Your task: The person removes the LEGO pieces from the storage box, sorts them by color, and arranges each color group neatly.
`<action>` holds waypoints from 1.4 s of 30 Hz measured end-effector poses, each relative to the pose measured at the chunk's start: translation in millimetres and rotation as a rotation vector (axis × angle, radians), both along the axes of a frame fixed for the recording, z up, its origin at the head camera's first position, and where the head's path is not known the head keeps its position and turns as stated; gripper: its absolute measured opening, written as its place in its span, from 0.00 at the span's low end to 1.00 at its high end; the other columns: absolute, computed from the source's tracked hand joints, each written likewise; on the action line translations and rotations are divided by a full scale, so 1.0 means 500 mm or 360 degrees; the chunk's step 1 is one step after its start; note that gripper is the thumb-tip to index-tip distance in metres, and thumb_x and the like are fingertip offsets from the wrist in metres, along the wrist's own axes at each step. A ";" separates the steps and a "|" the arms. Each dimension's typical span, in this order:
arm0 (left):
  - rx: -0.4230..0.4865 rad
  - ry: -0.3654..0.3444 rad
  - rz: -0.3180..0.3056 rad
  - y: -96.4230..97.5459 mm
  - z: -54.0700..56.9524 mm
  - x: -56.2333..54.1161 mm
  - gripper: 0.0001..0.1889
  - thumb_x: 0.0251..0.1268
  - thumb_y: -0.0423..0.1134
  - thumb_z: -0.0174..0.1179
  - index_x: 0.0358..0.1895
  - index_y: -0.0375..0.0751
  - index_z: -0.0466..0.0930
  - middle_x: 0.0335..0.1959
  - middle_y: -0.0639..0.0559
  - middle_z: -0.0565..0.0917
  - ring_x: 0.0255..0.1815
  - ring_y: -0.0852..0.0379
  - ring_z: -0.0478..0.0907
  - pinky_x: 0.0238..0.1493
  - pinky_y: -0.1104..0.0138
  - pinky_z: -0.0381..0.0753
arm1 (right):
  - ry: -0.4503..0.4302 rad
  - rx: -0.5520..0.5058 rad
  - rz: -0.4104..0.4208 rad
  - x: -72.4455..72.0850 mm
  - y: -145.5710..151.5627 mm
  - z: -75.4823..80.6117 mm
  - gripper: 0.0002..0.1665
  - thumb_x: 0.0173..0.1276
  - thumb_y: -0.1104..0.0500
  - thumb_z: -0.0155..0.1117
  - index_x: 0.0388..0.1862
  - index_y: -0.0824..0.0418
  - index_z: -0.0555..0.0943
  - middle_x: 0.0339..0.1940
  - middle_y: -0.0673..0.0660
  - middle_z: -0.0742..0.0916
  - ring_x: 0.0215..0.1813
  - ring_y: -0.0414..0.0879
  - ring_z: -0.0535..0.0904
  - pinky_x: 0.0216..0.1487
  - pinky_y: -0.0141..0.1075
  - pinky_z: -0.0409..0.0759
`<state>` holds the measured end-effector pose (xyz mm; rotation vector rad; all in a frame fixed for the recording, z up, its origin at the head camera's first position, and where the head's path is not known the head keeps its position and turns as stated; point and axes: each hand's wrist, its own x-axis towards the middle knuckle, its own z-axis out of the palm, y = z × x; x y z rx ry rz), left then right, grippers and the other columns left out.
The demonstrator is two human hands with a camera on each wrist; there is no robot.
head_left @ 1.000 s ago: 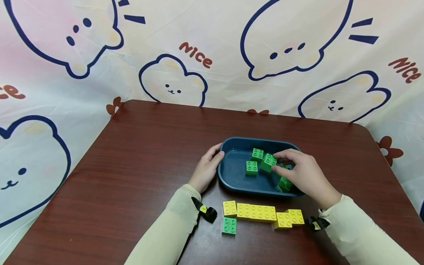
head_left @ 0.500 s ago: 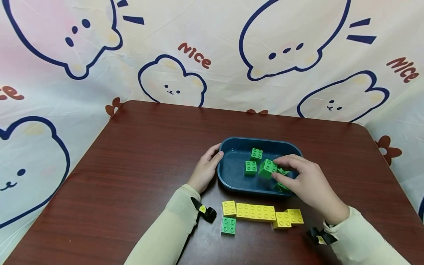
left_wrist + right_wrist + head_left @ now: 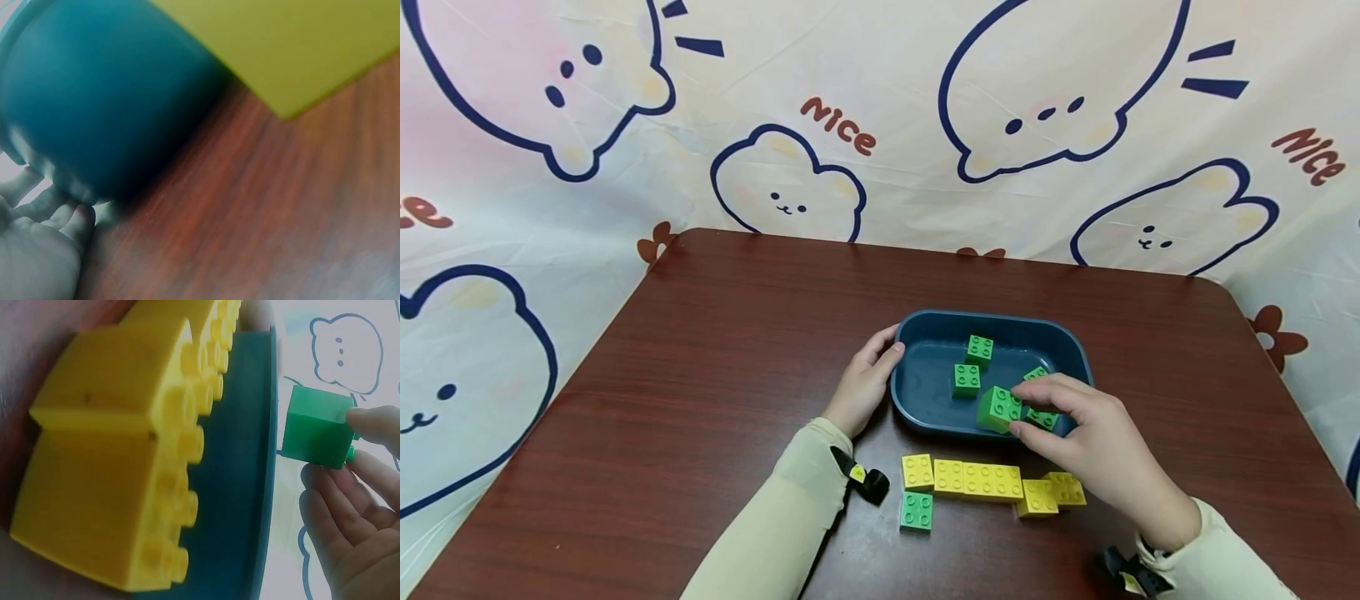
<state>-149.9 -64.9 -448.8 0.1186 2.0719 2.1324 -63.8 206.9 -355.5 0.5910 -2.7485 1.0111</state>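
My right hand [image 3: 1090,429] pinches a green toy building brick [image 3: 998,410] between thumb and fingertips, over the front part of the blue tray [image 3: 927,367]. In the right wrist view that brick [image 3: 317,428] shows raised past the tray's edge, gripped at its studded side. At the tray's left end, my left hand [image 3: 861,385] holds the rim, thumb on top and fingers along the outer wall. Other green bricks lie in the tray: one at the back [image 3: 980,350], one in front of it [image 3: 966,381], and some partly hidden beside the right hand.
In front of the tray stands an uneven row of yellow bricks [image 3: 977,481] on the brown table [image 3: 737,375]. A green brick [image 3: 916,512] sits against the row's left end, on the near side. A patterned cloth [image 3: 910,208] hangs behind the table.
My right hand has carried the pinched green brick toward the tray's front edge, uncovering more of the bricks at the right. The left hand keeps its hold on the tray.
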 end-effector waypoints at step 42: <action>-0.0004 0.0007 0.0010 0.000 0.003 -0.001 0.22 0.80 0.48 0.51 0.72 0.53 0.70 0.71 0.56 0.72 0.73 0.57 0.64 0.73 0.54 0.63 | -0.0010 -0.0311 0.0260 0.096 -0.059 -0.052 0.26 0.52 0.65 0.82 0.50 0.48 0.86 0.48 0.43 0.86 0.49 0.38 0.82 0.48 0.25 0.80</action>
